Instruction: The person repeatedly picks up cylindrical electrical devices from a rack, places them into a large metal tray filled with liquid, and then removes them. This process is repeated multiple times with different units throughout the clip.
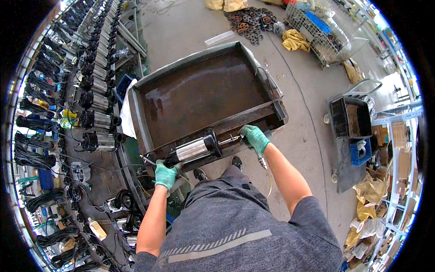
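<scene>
A pump motor (192, 150) with a silver cylindrical body and black ends lies along the front ledge of a large metal tray (208, 128). My left hand (166, 176), in a green glove, is closed around the motor's black left end. A bare metal shaft (228, 141) sticks out from its right end. My right hand (255, 137), also gloved, grips a dark air tool (247, 141) whose narrow tip is at the end of the shaft; whether they touch I cannot tell. A metal hose fitting (263, 163) hangs below that hand, with a thin pale hose (270, 187) trailing down.
Several similar motors (97, 120) stand in a row along the bench at left, beside coiled black cables (34, 159). On the right is a cart with a black bin (355, 117) and a blue box (360, 152). A wire cage (317, 38) and dark ring-shaped parts (250, 22) lie beyond.
</scene>
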